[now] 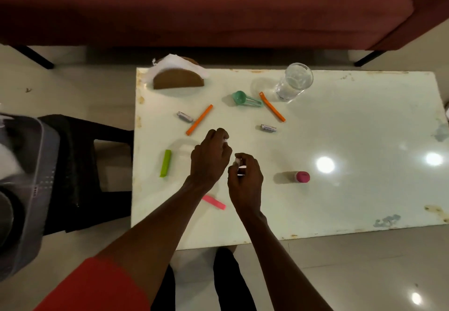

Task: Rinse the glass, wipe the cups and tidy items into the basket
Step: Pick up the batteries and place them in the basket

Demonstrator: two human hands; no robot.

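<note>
Both hands, left hand (210,156) and right hand (245,177), pinch small pale items, possibly batteries. Glass (294,81) at 1 o'clock; basket (41,155) at 9 o'clock. Tidying barely begun.

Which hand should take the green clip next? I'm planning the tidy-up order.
Probably the left hand: the green clip lies just to its left, toward the basket. The right hand is farther away.
</note>
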